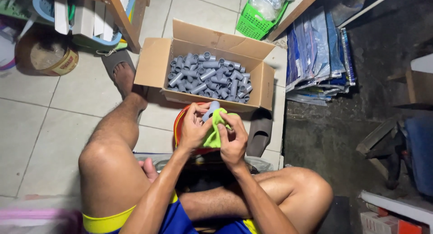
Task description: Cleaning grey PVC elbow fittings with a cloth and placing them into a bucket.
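Two hands, left hand (pixel 193 130) and right hand (pixel 233 137), both grasping one grey pipe fitting (pixel 210 110) in green cloth (pixel 215 134)

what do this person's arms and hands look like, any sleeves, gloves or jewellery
Both arms are bare from the hands up to the picture's lower edge, with no sleeves showing. The left hand and the right hand wear no gloves, and no rings, watch or wristband can be seen. The fingers are bare and uncovered. The only clothing in view is blue shorts with a yellow band.

The single head camera is looking steeply down from above, close over the hands and knees, taking in the box (pixel 205 67) and floor (pixel 40 125) ahead.
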